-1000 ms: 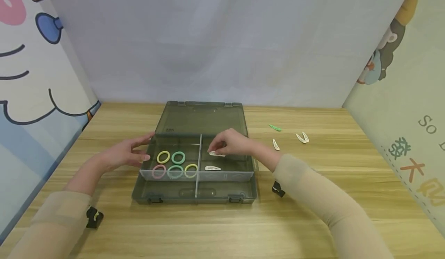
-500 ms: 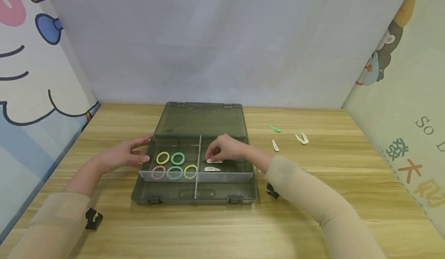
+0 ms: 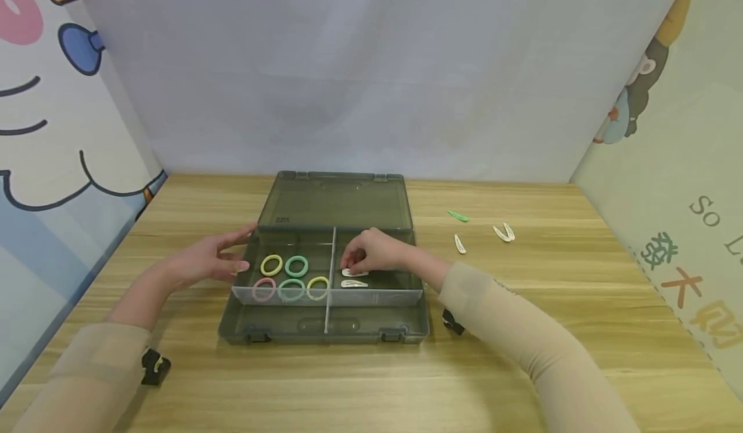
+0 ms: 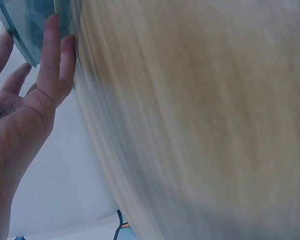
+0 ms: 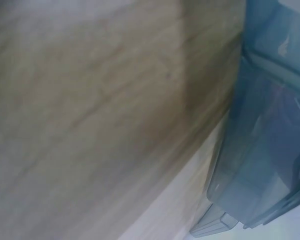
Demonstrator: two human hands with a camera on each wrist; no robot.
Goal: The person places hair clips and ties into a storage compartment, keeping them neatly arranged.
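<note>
Our right hand (image 3: 380, 250) pinches a white hair clip (image 3: 355, 273) between curled fingers and thumb, low in the back right compartment of the open box (image 3: 371, 320). A second ago we had that clip farther back, well apart from the second white clip (image 3: 354, 284); now it lies just behind it, nearly parallel, and our knuckles have come forward and a little toward the long divider (image 3: 334, 246). Half a second ago we were almost in this spot, so the last shift is slight.

Our left hand (image 3: 200, 262) has stayed at the box's left side, fingers spread and extended, fingertips against the wall as the left wrist view shows, gripping nothing. The five rings (image 3: 263, 267) in the back left compartment have kept their places. To the right on the table (image 3: 348, 388), the green clip (image 3: 458, 216), the single white clip (image 3: 459, 244) and the V-shaped pair (image 3: 509, 231) lie as before.
</note>
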